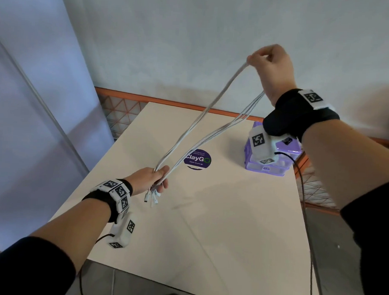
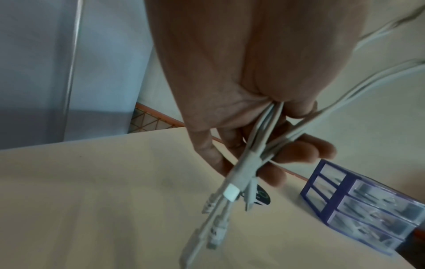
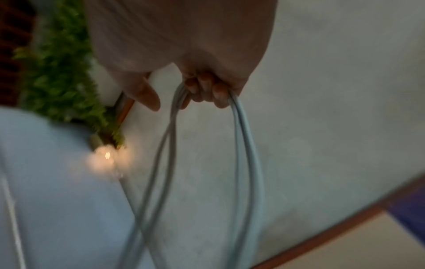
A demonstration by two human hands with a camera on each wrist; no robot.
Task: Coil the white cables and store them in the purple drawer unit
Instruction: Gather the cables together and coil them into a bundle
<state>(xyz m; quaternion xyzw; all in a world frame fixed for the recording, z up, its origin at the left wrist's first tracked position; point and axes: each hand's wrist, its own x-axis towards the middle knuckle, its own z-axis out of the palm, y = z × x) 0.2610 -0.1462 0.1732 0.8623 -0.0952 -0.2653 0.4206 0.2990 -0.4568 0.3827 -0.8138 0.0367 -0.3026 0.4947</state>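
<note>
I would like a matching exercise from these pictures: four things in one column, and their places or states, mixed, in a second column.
Things:
1. left hand
2. right hand
3. purple drawer unit
4. round sticker

Places or states:
A. stands at the table's far right corner
B. grips the cable ends with the plugs
C. lies flat on the table top
D. holds the looped middle of the white cables up high

Pairs: 1-B, 2-D, 3-A, 4-C

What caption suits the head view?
Left hand and raised right hand stretch looped white cables above the table.

soft even daylight; right wrist view dim, blurred, lamp glare.
</note>
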